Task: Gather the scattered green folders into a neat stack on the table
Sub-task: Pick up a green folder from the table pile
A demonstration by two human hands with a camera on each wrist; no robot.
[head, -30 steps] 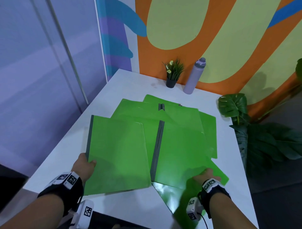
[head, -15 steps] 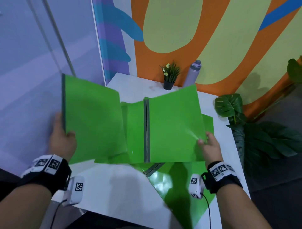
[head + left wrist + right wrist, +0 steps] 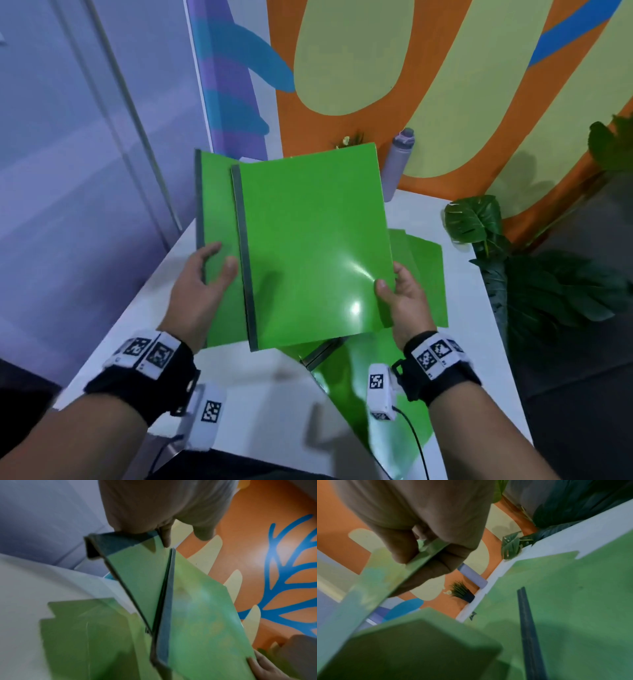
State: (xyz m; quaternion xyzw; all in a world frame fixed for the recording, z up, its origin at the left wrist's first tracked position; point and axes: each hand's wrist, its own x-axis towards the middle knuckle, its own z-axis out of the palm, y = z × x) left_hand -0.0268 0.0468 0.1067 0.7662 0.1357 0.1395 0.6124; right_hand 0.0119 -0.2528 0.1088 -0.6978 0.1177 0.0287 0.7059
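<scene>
Two green folders with grey spines are raised above the white table (image 3: 260,383). My left hand (image 3: 205,274) grips the rear folder (image 3: 215,212) by its spine edge, thumb on its front. My right hand (image 3: 400,294) pinches the right edge of the front folder (image 3: 308,240), which overlaps the rear one. In the left wrist view the two folders (image 3: 197,615) meet at an angle. The right wrist view shows my fingers (image 3: 426,561) clamped on the folder's thin edge. More green folders (image 3: 424,274) lie flat on the table beneath, and one (image 3: 359,383) juts toward the near edge.
A lilac bottle (image 3: 397,161) and a small potted plant (image 3: 349,140) stand at the table's far edge against the painted wall. Large leafy plants (image 3: 534,274) crowd the table's right side. A glass partition runs along the left.
Both hands brought their lifted folders together; the left folder swung right and now sits behind the right one. The view tilted up toward the wall.
</scene>
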